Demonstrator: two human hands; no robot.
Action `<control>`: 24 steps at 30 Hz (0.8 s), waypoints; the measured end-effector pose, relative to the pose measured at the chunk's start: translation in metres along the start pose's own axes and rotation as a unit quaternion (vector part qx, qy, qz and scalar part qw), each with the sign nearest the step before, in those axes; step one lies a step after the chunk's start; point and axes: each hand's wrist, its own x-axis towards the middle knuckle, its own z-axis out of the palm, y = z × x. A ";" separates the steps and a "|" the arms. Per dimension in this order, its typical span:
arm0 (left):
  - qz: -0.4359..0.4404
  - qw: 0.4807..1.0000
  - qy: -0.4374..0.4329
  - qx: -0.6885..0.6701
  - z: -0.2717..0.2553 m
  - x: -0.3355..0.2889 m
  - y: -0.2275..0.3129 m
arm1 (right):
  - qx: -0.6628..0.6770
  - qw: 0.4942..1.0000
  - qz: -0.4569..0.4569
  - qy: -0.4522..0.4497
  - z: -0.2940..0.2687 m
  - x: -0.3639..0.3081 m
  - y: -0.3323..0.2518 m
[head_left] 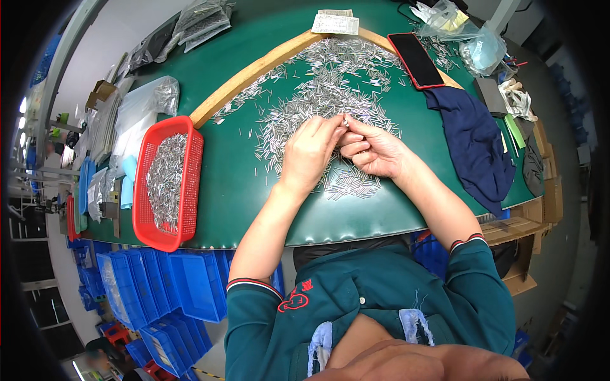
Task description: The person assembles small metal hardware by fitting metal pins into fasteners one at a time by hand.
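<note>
A wide pile of small silvery metal pins [330,95] is spread over the green table. Above it my left hand [311,149] and my right hand [375,147] meet, fingertips nearly touching. Between them shows a small shiny metal piece [345,123], too small to make out fully. My right hand is closed, with thumb and forefinger pinched at this piece and the other fingers curled in. The left hand's fingers are also pinched together at the same spot; what they grip is hidden. To the left stands a red plastic basket [195,184] holding many more such pins.
Wooden strips [254,76] form an angled border behind the pile, with paper slips [335,24] at their corner. A phone [416,60] and a dark blue cloth [470,143] lie at the right. Plastic bags [149,98] sit at the left; blue bins [197,286] stand below the table's edge.
</note>
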 end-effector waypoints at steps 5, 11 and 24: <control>-0.023 0.999 -0.007 -0.047 -0.003 0.001 0.002 | -0.015 1.000 -0.012 -0.005 0.003 -0.002 0.000; -0.013 0.995 0.021 -0.100 -0.003 0.001 0.004 | -0.032 0.999 -0.008 -0.036 0.001 -0.004 -0.002; -0.104 0.980 -0.147 0.082 -0.026 0.001 -0.026 | 0.021 0.995 -0.089 -0.035 0.010 -0.009 -0.014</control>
